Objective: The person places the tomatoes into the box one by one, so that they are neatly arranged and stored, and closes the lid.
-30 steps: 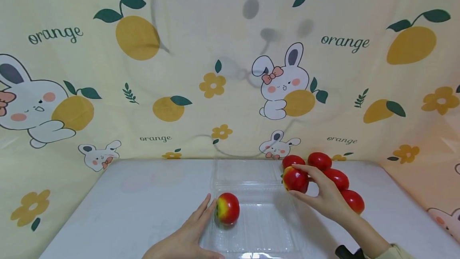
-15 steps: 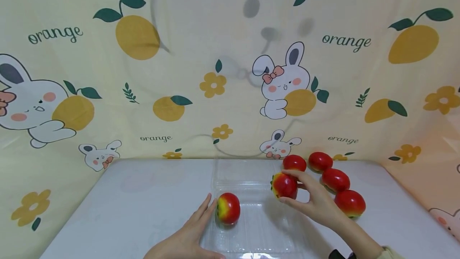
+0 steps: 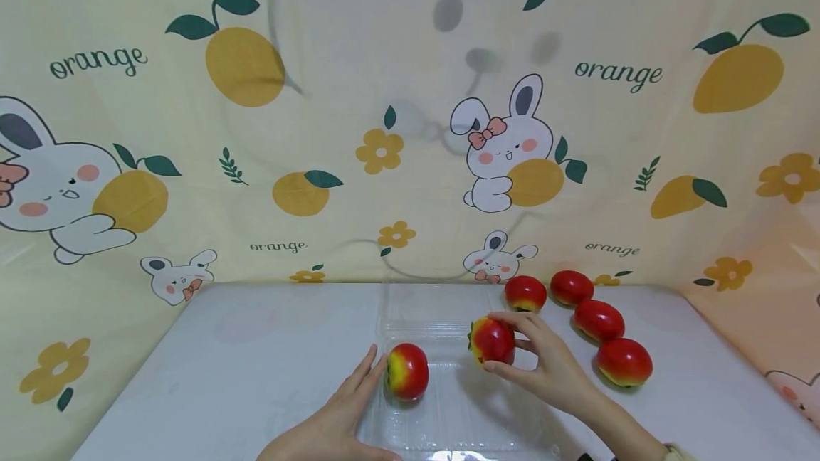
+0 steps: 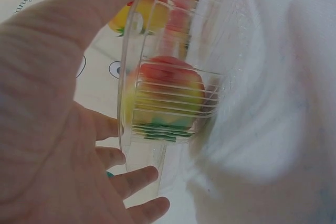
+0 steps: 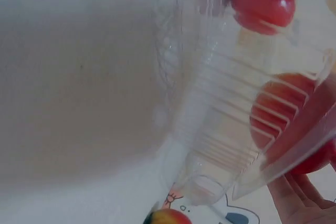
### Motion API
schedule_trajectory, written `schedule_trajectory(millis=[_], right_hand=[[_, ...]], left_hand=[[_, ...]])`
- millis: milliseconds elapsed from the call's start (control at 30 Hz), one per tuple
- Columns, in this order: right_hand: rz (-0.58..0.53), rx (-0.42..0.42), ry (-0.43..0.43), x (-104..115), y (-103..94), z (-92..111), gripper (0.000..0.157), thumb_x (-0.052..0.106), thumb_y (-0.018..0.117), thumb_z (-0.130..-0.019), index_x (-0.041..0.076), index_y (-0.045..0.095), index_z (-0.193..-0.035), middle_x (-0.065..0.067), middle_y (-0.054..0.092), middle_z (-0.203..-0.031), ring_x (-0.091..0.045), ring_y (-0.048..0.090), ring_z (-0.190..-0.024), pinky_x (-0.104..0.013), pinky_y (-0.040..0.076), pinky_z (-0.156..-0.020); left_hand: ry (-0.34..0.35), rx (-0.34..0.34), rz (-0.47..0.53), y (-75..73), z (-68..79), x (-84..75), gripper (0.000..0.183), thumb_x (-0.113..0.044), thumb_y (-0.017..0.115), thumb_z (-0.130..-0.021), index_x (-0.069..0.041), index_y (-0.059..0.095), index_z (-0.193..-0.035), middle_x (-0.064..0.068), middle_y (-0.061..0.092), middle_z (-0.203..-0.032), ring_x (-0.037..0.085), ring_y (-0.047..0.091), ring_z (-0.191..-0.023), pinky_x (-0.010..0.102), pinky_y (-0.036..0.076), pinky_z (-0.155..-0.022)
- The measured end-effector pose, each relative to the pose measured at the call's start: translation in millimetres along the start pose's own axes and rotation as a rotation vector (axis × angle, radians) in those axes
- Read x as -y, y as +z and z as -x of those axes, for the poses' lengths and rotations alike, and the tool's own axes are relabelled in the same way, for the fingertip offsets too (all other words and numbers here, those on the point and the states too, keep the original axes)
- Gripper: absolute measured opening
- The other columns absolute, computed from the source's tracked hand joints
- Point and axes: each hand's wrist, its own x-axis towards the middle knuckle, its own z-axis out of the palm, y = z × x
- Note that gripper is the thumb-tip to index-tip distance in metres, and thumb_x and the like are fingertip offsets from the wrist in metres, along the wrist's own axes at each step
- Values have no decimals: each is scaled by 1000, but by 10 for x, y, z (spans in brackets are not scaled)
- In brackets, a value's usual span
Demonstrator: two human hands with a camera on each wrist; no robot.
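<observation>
A red fruit with a yellow-green top and green calyx, like a persimmon (image 3: 492,341), is pinched between the thumb and fingers of my right hand (image 3: 544,368). It hangs above the right part of a clear plastic box (image 3: 461,415). Inside the box's left side lies another persimmon (image 3: 408,371), its calyx facing left. My left hand (image 3: 329,415) rests at the box's left edge with straight fingers. In the left wrist view, its fingers (image 4: 134,182) stand beside the ribbed wall, through which the persimmon (image 4: 168,93) shows. The right wrist view catches the held persimmon (image 5: 315,161) partly behind the box wall.
Several more persimmons (image 3: 598,321) lie on the white table (image 3: 256,361) to the right of the box. The box's clear lid (image 3: 442,304) lies folded back behind it. A printed cloth (image 3: 384,91) hangs along the table's back edge.
My right hand has carried its persimmon left and toward me, from beside the other fruit to over the box. The left hand and the persimmon in the box have stayed put.
</observation>
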Motion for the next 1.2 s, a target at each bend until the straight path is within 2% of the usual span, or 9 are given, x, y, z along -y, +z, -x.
schedule_trajectory(millis=[333,567,767,1000,1200], right_hand=[[-4,28,12,37,81,16,69,37,86,-67,27,55,-127,5,57,-125,-20,53,-115,-37,58,-83],[-7,72,17,42,132,23,65,35,85,-69,25,56,-126,4,61,-123,-21,56,-111,-37,58,-81],[-18,104,1,30,161,15,66,36,85,-70,26,55,-127,5,61,-124,-20,56,-110,-40,58,-81],[-33,142,-20,31,198,8,64,38,83,-73,26,54,-128,5,61,-123,-17,58,-106,-38,58,-82],[-56,189,1,40,236,-10,64,39,81,-74,22,54,-129,4,62,-121,-18,59,-105,-36,57,-84]], left_hand=[[-23,2,-3,4,7,-8,113,-52,78,-70,-27,8,-155,7,-5,-163,43,16,-143,74,33,-96],[-23,0,5,6,13,-8,112,-51,79,-70,-29,9,-155,6,-4,-163,43,16,-144,74,31,-98],[21,-6,-16,7,23,4,113,-51,79,-71,-26,8,-156,9,-5,-162,43,16,-143,73,30,-99],[4,5,-11,-2,23,-2,112,-52,78,-71,-29,9,-155,7,-4,-162,41,17,-143,72,34,-97],[34,-7,-29,2,32,-13,113,-51,79,-71,-25,8,-156,9,-6,-162,42,17,-143,72,33,-99]])
